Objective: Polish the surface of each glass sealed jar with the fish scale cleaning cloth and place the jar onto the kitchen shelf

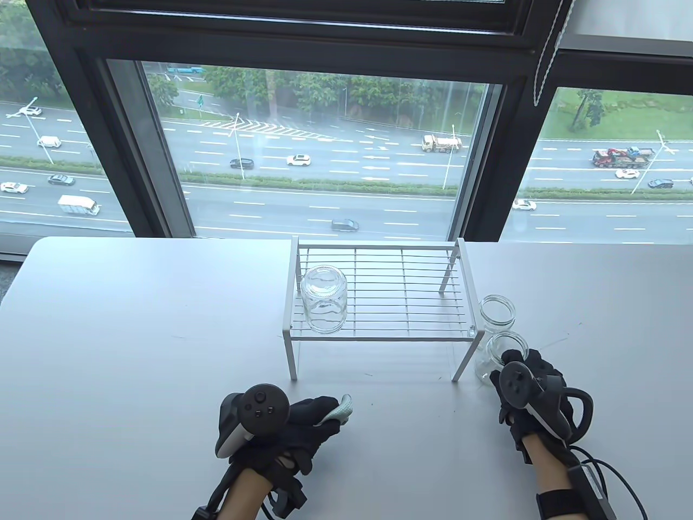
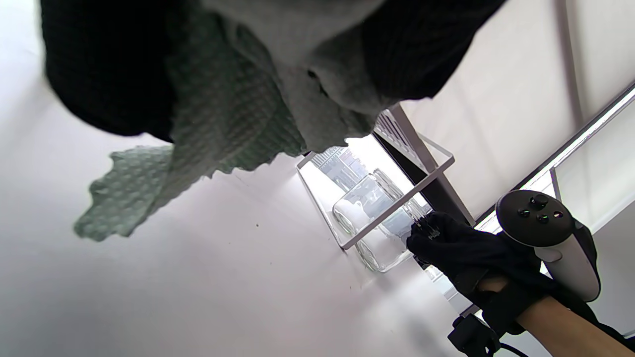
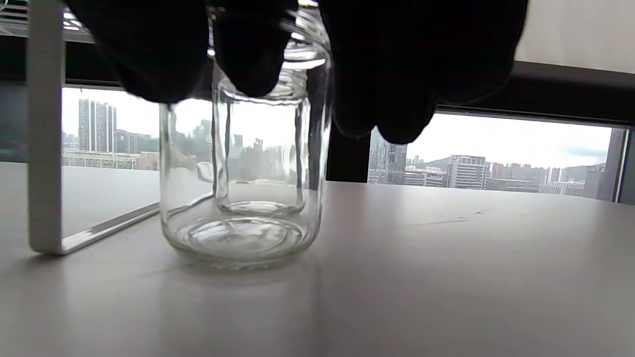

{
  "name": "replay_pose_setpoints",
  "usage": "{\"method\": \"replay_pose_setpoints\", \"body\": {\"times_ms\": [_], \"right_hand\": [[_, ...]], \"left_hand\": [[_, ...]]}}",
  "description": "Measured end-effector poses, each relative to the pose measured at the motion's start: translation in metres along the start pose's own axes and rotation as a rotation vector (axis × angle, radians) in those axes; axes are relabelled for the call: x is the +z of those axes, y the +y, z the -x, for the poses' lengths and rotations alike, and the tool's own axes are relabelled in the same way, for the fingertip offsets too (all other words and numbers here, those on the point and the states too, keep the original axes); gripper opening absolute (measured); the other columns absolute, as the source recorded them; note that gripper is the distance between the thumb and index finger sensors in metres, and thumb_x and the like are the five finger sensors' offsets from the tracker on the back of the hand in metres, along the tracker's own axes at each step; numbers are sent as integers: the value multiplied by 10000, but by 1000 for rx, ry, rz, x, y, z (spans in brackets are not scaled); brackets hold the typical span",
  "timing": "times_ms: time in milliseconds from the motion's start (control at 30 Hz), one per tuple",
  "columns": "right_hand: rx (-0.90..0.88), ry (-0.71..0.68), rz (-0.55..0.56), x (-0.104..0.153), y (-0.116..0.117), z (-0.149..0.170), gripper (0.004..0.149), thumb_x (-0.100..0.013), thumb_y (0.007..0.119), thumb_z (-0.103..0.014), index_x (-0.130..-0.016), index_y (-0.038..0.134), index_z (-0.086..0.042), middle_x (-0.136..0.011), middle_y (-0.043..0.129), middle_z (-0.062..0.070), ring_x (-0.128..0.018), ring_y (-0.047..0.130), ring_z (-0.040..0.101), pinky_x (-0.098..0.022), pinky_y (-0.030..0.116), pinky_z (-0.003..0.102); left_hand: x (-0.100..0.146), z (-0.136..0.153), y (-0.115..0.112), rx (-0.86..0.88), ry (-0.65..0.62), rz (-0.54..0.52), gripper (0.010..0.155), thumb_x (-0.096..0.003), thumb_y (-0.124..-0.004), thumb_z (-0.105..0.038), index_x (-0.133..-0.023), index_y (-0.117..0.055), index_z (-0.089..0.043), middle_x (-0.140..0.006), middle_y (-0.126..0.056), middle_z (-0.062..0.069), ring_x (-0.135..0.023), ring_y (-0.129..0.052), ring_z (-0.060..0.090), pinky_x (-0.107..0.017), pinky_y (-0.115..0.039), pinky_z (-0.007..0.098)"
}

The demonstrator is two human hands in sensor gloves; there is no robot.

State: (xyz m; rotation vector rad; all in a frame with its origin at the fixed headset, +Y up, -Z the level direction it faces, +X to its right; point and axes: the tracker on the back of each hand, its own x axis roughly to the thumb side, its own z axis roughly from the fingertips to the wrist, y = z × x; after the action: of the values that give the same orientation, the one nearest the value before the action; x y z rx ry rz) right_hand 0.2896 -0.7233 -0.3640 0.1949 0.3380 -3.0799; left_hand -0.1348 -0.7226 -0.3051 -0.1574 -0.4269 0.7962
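A clear glass jar (image 1: 324,306) stands on the left end of the white wire kitchen shelf (image 1: 379,333). Two more open jars stand on the table just right of the shelf, a far one (image 1: 497,313) and a near one (image 1: 501,352). My right hand (image 1: 514,360) grips the near jar (image 3: 243,198) at its rim, fingers (image 3: 377,74) hanging over the mouth; the jar's base is on the table. My left hand (image 1: 325,414) holds the pale green fish scale cloth (image 1: 341,409) bunched in its fingers, in front of the shelf. Part of the cloth (image 2: 198,148) dangles loose.
The shelf's front right leg (image 3: 44,148) stands close to the left of the gripped jar. The white table (image 1: 135,352) runs up to a large window behind the shelf. A cable (image 1: 612,476) trails from my right wrist.
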Motion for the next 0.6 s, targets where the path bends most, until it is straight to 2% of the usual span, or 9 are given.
{"method": "replay_pose_setpoints", "body": {"times_ms": [200,433,533,600], "right_hand": [[-38,-3,21,7,-16,9,473,-380,842,-517,-816,802,-339,-914,885,206,-747,943,395,-577,748,561],[-133,-82,-115,30,-56,5,474,-369,862,-529,-799,834,-332,-876,925,203,-706,977,382,-555,770,551],[-285,-189,-200,38,-69,-5,479,-368,869,-530,-801,839,-327,-873,930,204,-701,982,379,-553,773,550],[-364,-258,-218,41,-72,-16,487,-367,867,-530,-807,835,-323,-872,931,204,-701,981,379,-553,774,548]], "left_hand": [[1,1,2,41,-18,-37,555,-497,-801,-449,-966,-760,-156,-907,-897,280,-651,-982,506,-405,-908,501],[2,3,2,174,-45,-83,552,-499,-795,-452,-966,-760,-158,-906,-898,277,-648,-985,505,-404,-910,498],[2,3,0,243,-54,-88,550,-503,-787,-451,-969,-754,-160,-910,-894,277,-655,-985,496,-407,-909,498],[2,4,0,284,-61,-96,550,-504,-786,-452,-970,-754,-160,-911,-892,276,-656,-984,495,-408,-910,496]]}}
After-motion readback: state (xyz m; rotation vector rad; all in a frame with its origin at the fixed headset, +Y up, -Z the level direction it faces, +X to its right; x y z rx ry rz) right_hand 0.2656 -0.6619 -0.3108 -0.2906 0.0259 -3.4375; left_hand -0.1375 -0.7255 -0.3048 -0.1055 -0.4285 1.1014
